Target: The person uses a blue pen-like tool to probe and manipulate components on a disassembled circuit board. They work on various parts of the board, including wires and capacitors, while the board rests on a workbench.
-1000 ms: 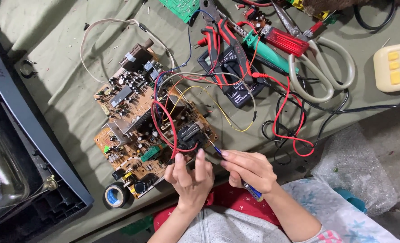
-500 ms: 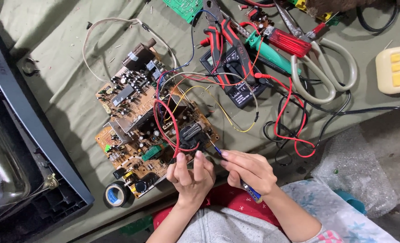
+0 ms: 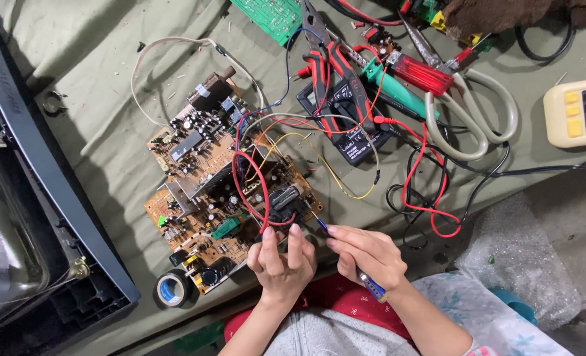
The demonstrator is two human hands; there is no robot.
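Her right hand grips a blue screwdriver, tip at the circuit board's near edge, while the left hand rests unclenched, steadying it; best keep the tip square.

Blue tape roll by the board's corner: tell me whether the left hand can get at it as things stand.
Probably yes. The tape roll lies in the open beside the circuit board, and the left hand holds nothing and has only bare cloth between.
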